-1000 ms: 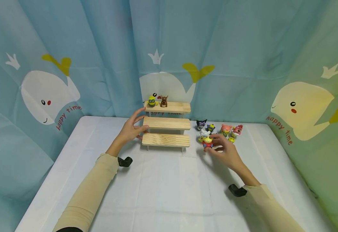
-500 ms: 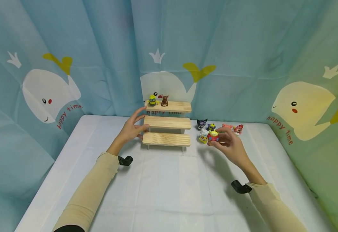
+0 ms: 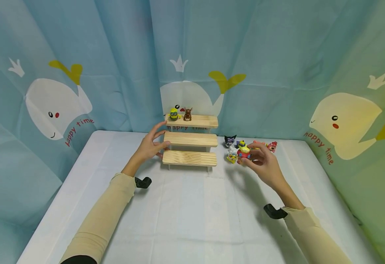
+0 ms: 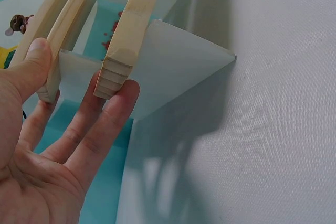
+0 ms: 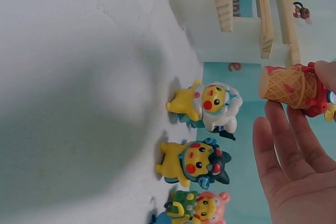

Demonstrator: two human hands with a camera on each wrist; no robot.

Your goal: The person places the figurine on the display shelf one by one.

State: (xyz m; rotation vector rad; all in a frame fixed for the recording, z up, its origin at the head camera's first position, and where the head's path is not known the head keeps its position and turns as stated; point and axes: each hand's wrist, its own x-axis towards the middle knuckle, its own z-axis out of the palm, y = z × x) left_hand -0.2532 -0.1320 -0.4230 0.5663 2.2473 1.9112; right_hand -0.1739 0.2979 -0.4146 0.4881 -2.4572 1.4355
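In the head view my left hand (image 3: pixel 151 146) holds the left end of a three-step wooden display stand (image 3: pixel 190 139). The left wrist view has the thumb (image 4: pixel 38 59) on the middle board, with fingertips at the board ends. To the right, my right hand (image 3: pixel 263 161) pinches a toy figurine (image 3: pixel 244 151) with a yellow head, red body and waffle-cone base. It is held by the red part in the right wrist view, its cone (image 5: pixel 286 86) pointing toward the table. A yellow figurine (image 3: pixel 173 114) and a brown figurine (image 3: pixel 187 114) stand on the top step.
Several figurines are grouped right of the stand, partly behind my right hand: a dark-eared one (image 3: pixel 230 141), a white-hooded yellow one (image 5: pixel 212 103), a dark-hooded one (image 5: pixel 197 163) and a pink one (image 5: pixel 218 203). A blue whale-print curtain (image 3: pixel 113 55) backs the white table (image 3: pixel 186 220).
My right hand has shifted right and farther back with the cone-based figurine, nearly stopping over the last half second. The left hand stays on the stand.
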